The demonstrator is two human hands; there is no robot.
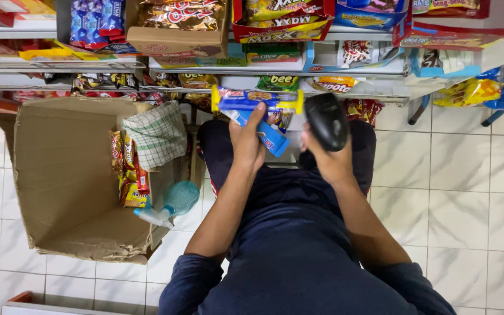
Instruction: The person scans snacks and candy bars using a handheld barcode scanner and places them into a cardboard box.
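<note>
While the person crouches before the snack shelf (pixel 275 65), the left hand (pixel 246 143) is closed around a small stack of blue wafer packets (pixel 258 108), thumb and fingers wrapped about their middle, holding them just below the shelf's lowest tier. The right hand (pixel 331 160), just right of the packets and equally close beneath that tier, is clenched on a black handheld barcode scanner (pixel 326 121) whose head tips toward the shelf. Left of the shelf's foot, an open cardboard box (pixel 59 175) lies on the white tile floor (pixel 468 192), with a checked cloth (pixel 157 134) draped over its rim, yellow snack packs (pixel 128 175) inside it and a teal spray bottle (pixel 173 204) at its edge. The packets look loosely bunched and fan out beyond the grip, so the outer one could slide free and drop to the floor. The scanner's window seems turned away from the packets, so a read may well miss.
</note>
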